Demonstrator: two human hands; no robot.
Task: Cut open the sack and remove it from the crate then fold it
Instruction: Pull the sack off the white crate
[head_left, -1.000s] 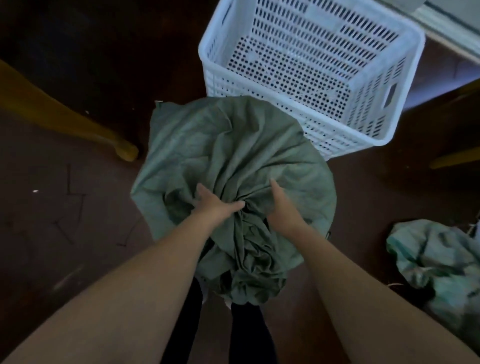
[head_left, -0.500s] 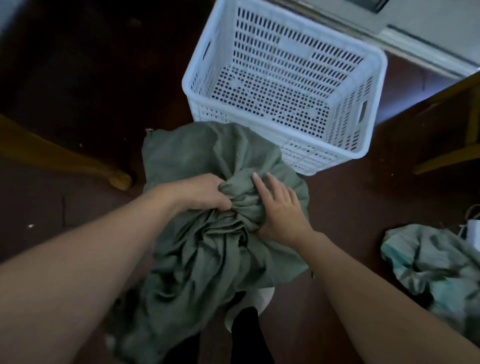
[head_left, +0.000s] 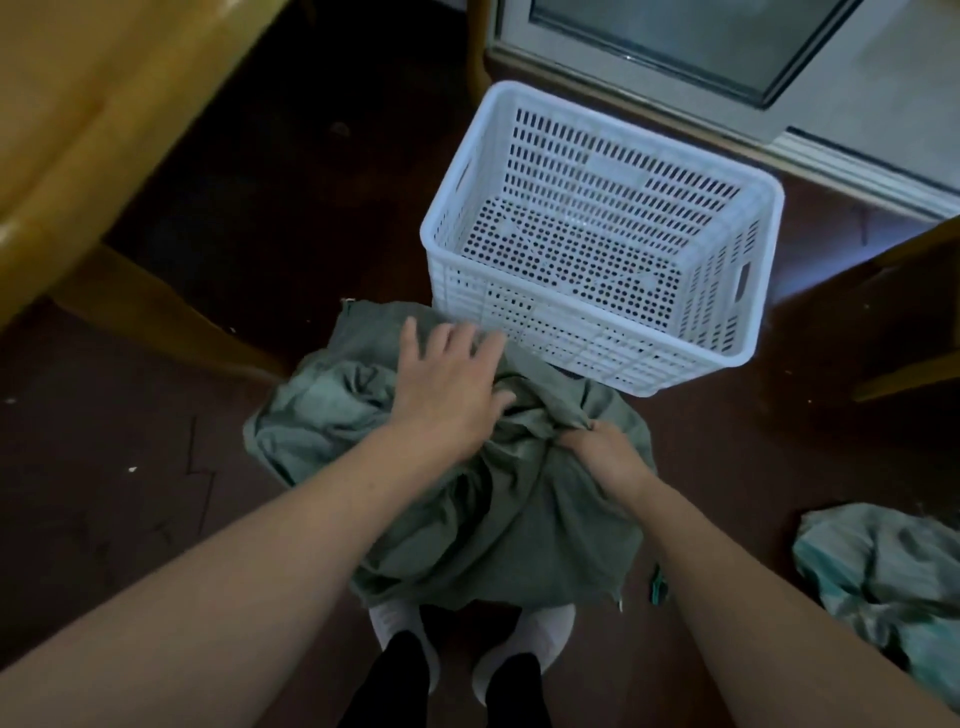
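So the green sack (head_left: 493, 530) is out of the crate, bunched up in a crumpled heap on the dark floor (head_left: 130, 493) right in front of the person's 2 white shoes (head_left: 395, 623). The white plastic crate (head_left: 571, 332) sits just past it at about 1 o'clock with nothing visible inside. The sack's far edge comes right up to the near wall, though I can't tell if they actually touch.

The left hand (head_left: 447, 389) lies flat on top of the sack toward 12 o'clock, fingers spread and straight, pressing on the cloth rather than grabbing it. The right hand (head_left: 602, 452) is at about 3 o'clock on the heap, fingers curled and pinching a raised fold of the fabric.

Other stuff: a second rumpled, paler green bundle (head_left: 883, 571) lies on the floor at 4 o'clock, well apart from the sack. Yellowish wooden furniture (head_left: 78, 130) fills the 10 o'clock corner, and a pale door frame (head_left: 649, 111) runs along the top at 1 o'clock behind the crate.
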